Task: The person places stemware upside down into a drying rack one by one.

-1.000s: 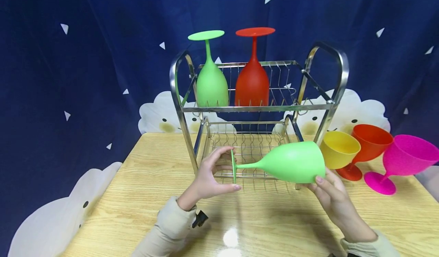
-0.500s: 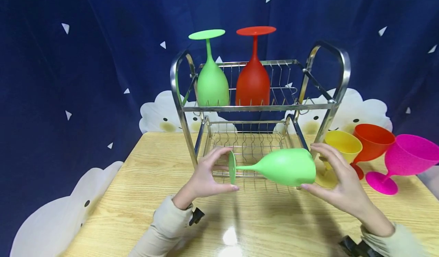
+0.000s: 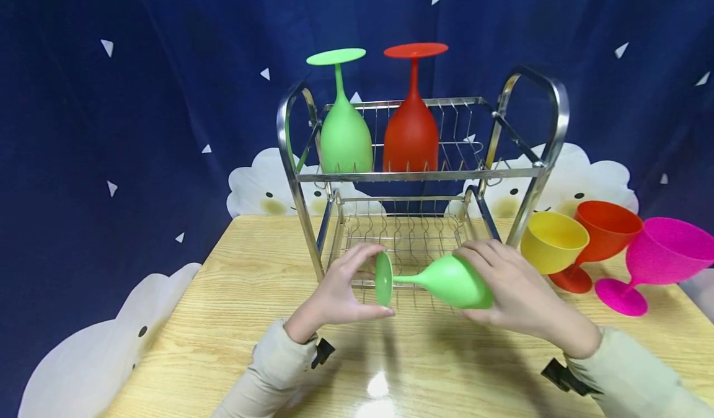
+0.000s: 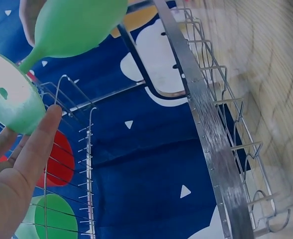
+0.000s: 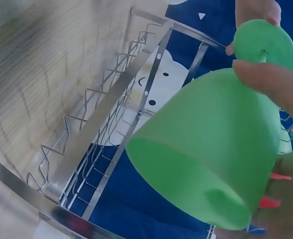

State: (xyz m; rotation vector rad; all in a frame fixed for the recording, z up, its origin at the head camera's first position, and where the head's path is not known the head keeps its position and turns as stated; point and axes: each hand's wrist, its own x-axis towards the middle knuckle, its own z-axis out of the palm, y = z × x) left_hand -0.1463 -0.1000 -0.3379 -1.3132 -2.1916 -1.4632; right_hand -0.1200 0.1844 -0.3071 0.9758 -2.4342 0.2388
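A light green plastic goblet (image 3: pixel 454 281) lies sideways in the air in front of the rack's lower tier, its mouth toward the right. My left hand (image 3: pixel 340 291) holds its round foot (image 3: pixel 383 280) by the edge between thumb and fingers. Around the bowl curls my right hand (image 3: pixel 515 288); in the right wrist view the goblet's mouth (image 5: pixel 186 184) faces the camera and the thumb lies along the bowl. On the metal rack's (image 3: pixel 418 175) upper tier, another green goblet (image 3: pixel 346 136) and a red goblet (image 3: pixel 411 136) stand upside down, side by side.
To the right of the rack, a yellow goblet (image 3: pixel 552 241), an orange-red goblet (image 3: pixel 605 229) and a magenta goblet (image 3: pixel 664 253) stand mouth up on the wooden table (image 3: pixel 223 319). A dark blue curtain (image 3: pixel 167 95) hangs behind. The lower wire tier (image 3: pixel 409 235) sits behind my hands.
My right hand released its hold near the goblet's rim, opened beside it, then moved left and closed around the bowl. The goblet turned slightly, its foot now facing the camera more.
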